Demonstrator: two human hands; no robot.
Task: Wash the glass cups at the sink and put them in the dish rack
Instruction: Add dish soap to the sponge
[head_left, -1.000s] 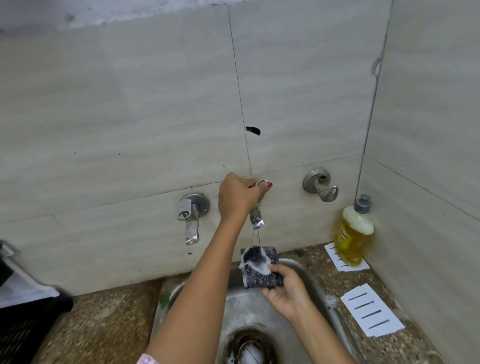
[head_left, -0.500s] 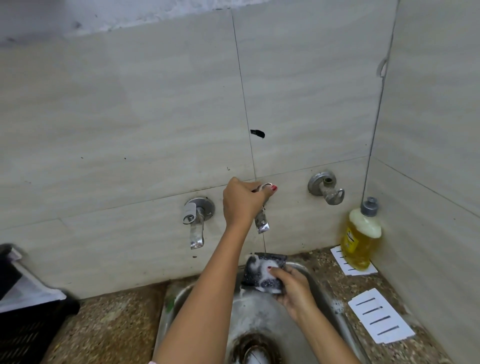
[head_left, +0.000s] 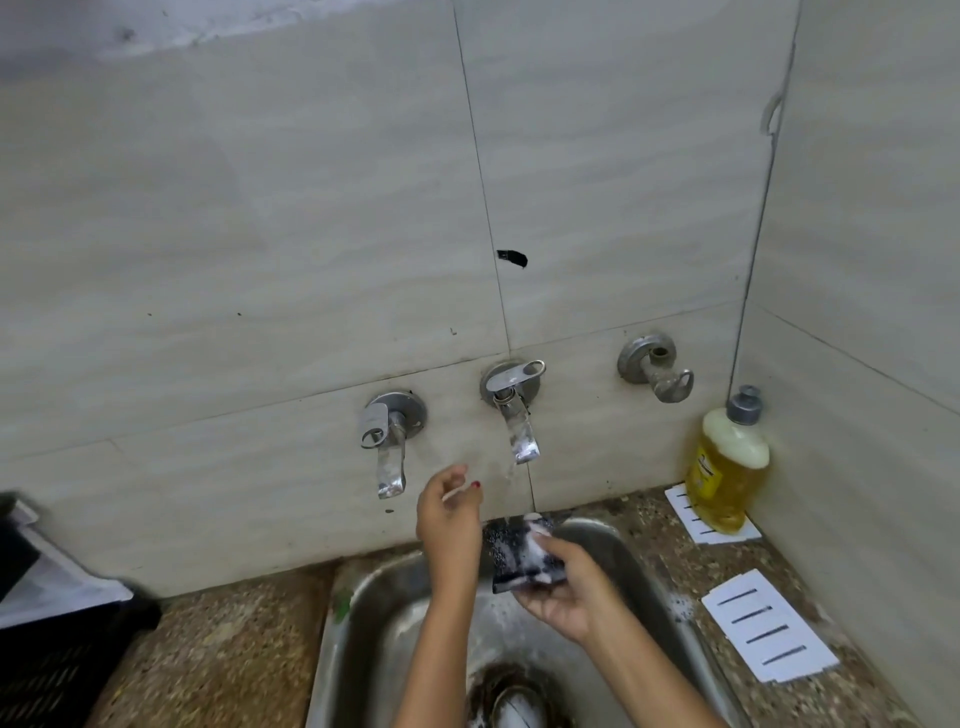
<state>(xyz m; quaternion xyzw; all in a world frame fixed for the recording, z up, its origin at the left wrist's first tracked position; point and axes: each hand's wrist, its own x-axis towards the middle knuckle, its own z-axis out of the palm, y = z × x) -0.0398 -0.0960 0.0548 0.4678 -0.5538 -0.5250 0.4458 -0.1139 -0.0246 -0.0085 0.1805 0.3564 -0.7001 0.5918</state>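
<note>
The steel sink (head_left: 358, 603) sat at 6 o'clock in the view, and over it the right hand (head_left: 566, 592) gripped a dark, foamy scrub pad (head_left: 511, 558), thumb across its face and fingers curled beneath. The pad's long axis ran from 12 to 6 o'clock, tipped slightly toward 11, with its upper edge pointing at the tiled wall. A thin stream from the middle tap (head_left: 514, 415) fell onto that upper edge. The left hand (head_left: 449, 525) hovered just beside the pad at its 9 o'clock, fingers loosely curled and holding nothing. No glass cup could be made out for certain: a dark ring (head_left: 511, 696) with a pale shape inside lay at the basin's 6 o'clock edge, too blurred to name. A yellow soap bottle (head_left: 727, 467) stood at 3 o'clock, a black crate (head_left: 57, 670) at 8 o'clock.
</note>
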